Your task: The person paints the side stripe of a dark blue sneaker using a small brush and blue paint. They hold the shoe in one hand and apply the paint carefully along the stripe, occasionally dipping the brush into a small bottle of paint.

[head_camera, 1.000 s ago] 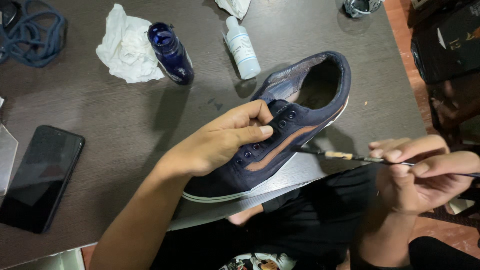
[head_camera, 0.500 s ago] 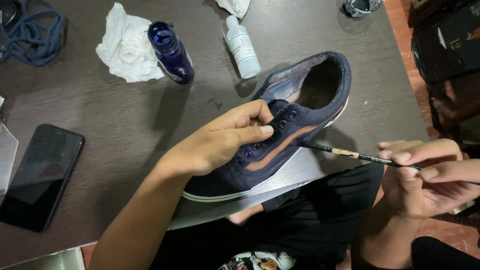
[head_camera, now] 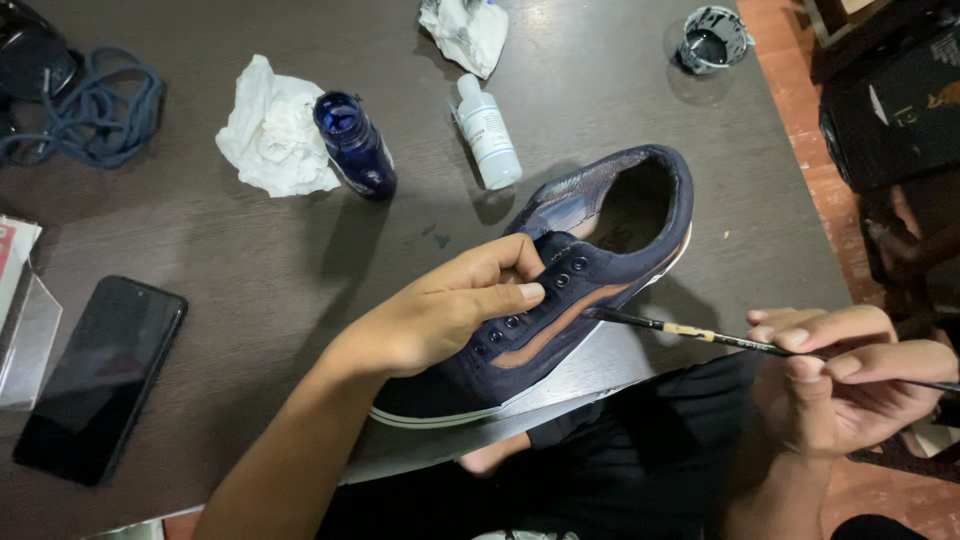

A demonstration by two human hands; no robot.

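the dark table (head_camera: 250,250) fills most of the view, its near edge at the person's lap. on that edge rests a navy shoe (head_camera: 560,300), laces out, toe toward the person and heel up toward the far right. the left hand (head_camera: 450,310) lies over the eyelet part, fingers curled and closed on the upper, thumb along the side, steadying the shoe. a brown stripe (head_camera: 545,335) runs along the shoe's side; the stretch near the heel looks already darkened, while the middle and front are brown, so the colouring seems partly done with most of the stripe left, though the light is too dim to be sure where the painted part ends.

the right hand (head_camera: 850,385) is off the table's edge, fingers pinched shut on a thin brush (head_camera: 700,333), whose tip touches the stripe's rear end.

farther off lie a black phone (head_camera: 95,375) at the left, a blue cord (head_camera: 90,115) in the far left corner, a crumpled white tissue (head_camera: 270,130), a dark blue bottle (head_camera: 355,145) just beside it, a small white bottle (head_camera: 488,135) on its side, and a little cup (head_camera: 712,40) at the far right.
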